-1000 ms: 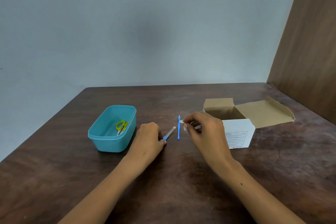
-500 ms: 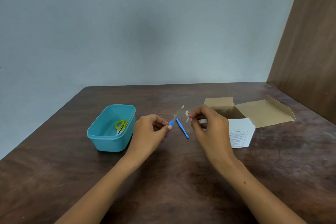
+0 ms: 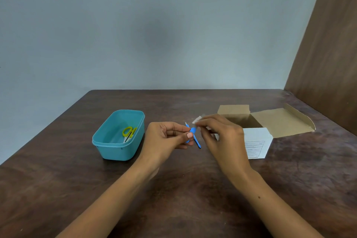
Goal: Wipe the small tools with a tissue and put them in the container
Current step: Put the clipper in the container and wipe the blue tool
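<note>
Over on the left of the dark wooden table sits a teal plastic container, open at the top, with a pair of yellow-handled scissors lying inside against its right wall. Just to its right, the person's left hand is raised a little off the tabletop, thumb and fingers curled in and pinching a small blue-handled tool whose thin forked metal tip points up and away. A second slim blue tool lies on the table just beneath and beside it, slanting toward the near right. The right hand hovers right next to the held tool, its fingertips pinched on a small scrap of white tissue, which sits close to the tool's tip; whether the two touch I cannot tell. Behind that hand, further right, a cardboard box rests with its flaps folded open, a white printed label on its near face.
</note>
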Demonstrator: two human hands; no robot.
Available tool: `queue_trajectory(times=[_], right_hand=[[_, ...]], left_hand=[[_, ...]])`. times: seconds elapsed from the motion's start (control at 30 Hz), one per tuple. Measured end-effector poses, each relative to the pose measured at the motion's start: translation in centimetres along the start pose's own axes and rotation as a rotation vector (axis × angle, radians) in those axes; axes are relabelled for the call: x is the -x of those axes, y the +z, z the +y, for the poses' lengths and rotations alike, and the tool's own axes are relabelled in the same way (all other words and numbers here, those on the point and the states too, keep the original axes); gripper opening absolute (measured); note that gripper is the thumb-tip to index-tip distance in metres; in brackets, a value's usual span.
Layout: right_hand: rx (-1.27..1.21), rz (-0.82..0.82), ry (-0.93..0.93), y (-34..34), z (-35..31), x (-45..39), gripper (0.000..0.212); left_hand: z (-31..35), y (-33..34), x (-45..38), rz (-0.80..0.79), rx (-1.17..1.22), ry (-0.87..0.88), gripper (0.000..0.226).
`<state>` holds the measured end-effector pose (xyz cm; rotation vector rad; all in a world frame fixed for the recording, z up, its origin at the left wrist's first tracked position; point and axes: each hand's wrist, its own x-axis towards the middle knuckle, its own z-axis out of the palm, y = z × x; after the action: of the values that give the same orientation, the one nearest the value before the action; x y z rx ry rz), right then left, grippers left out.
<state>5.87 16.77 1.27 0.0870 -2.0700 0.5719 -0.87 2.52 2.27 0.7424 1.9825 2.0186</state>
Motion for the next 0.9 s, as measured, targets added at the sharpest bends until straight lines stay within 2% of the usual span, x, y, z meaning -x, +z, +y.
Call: queue_trajectory(times=[0.2,0.4,0.57,0.9], right_hand=[[-0.017,-0.067,-0.027,0.6,0.1,0.6,0.018],[0.073,0.039,-0.067,0.0,0.0,0.1,0.012],[0.094,-0.063,-0.104,0.8,0.0,0.6,0.017],[0.116,0.144,-0.015,-0.3,0.6,-0.5,0.014]], left_hand=[[0.1,-0.4,-0.1,-0.012,-0.024,0.01,0.008],[0.5,-0.4,-0.1,-0.043,-0.021,0.032,0.009],[0.5,-0.7,-0.2,-0.035,-0.014,0.019,0.008],[1.1,-0.9,0.0,-0.071,-0.012,-0.056,0.008]])
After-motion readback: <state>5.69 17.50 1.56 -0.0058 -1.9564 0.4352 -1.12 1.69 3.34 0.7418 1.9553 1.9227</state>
